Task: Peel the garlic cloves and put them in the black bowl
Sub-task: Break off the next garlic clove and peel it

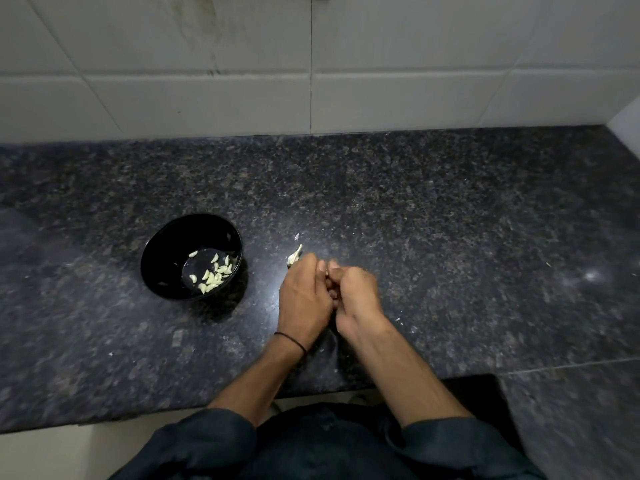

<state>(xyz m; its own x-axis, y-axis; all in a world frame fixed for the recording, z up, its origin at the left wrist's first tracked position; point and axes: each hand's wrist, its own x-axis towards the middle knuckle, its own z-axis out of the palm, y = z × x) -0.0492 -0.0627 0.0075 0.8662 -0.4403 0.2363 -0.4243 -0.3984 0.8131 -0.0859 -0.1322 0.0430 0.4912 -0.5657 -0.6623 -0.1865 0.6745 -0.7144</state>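
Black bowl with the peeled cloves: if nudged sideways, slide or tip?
Likely slides rather than tips: the black bowl sits upright on a glossy counter. Probably light: only a small heap of peeled cloves lies in it. Its floor looks narrower than its rim, so a high push might rock it.

Both hands are low and centred, backs up, pressed together over the desk. Left hand [304, 299]: fingers [311, 263] curled inward, knuckles pointing away from the body. Right hand [358, 296]: also curled, slightly motion-blurred, its fingertips meeting the left hand's. Whatever is between them is hidden by the knuckles. Left forearm [259, 379] comes in from lower left, right forearm [408, 372] from lower right, both bare. Thin black band [291, 341] on the left wrist. Dark sleeves [207, 441] are pushed up near the elbows.
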